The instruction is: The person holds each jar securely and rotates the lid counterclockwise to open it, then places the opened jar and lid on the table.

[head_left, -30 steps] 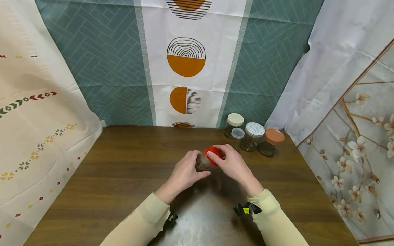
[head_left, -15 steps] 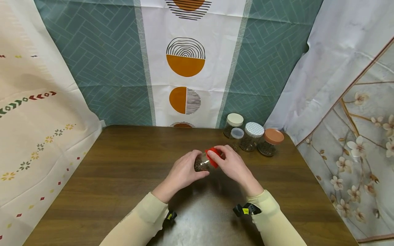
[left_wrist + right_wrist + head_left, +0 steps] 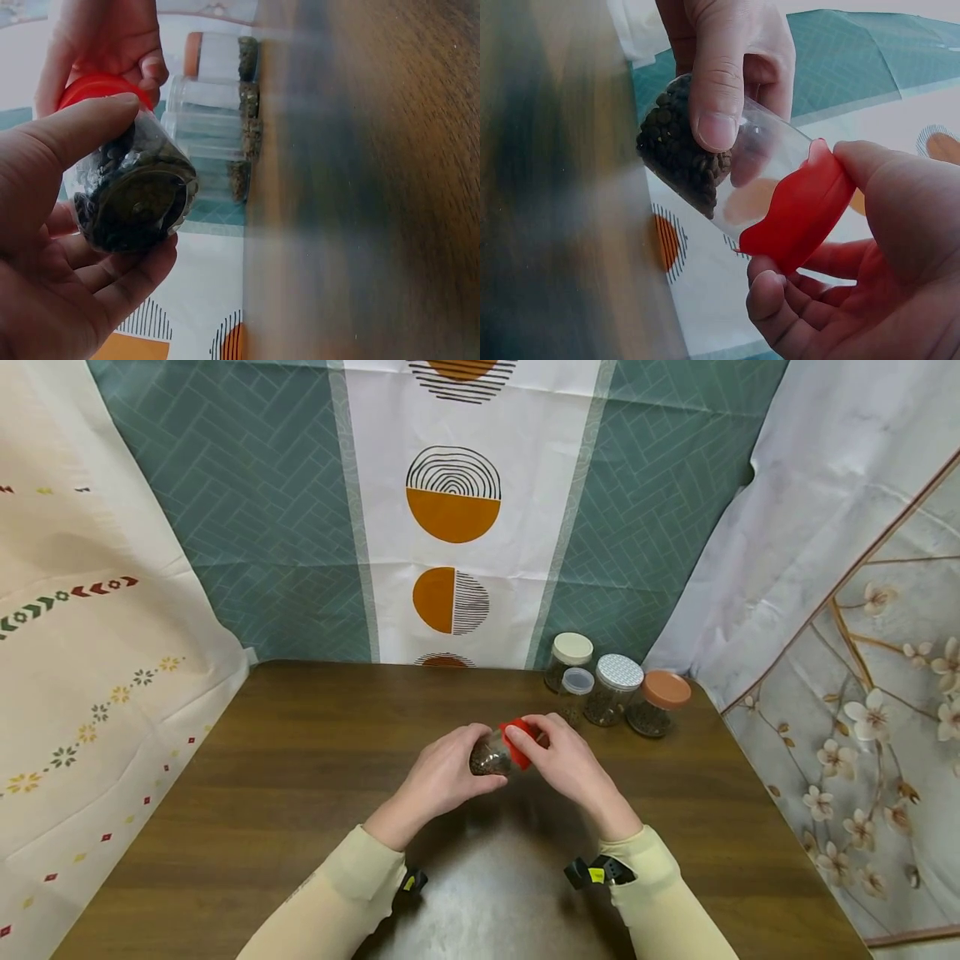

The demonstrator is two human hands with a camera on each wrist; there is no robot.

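A clear jar [image 3: 489, 757] partly filled with small dark brown pellets is held tilted above the table, its base toward the left. My left hand [image 3: 447, 776] grips the jar's body, thumb on one side and fingers around the other, as the left wrist view shows. On the jar's mouth sits a red lid [image 3: 802, 206] with a wavy edge. My right hand [image 3: 564, 762] pinches this lid between thumb and fingers. In the right wrist view the pellets [image 3: 682, 146] lie heaped at the base end, with clear space toward the lid.
Several lidded jars stand at the table's back right: one with a cream lid [image 3: 572, 649], a small one with a translucent lid [image 3: 577, 682], one with a patterned lid [image 3: 619, 672] and one with an orange lid [image 3: 666, 690]. Fabric hangs behind the wooden table [image 3: 315, 718].
The jar and my left hand have shifted slightly left, and more of the clear body shows between the hands. My right hand stays on the red lid, nearly still.
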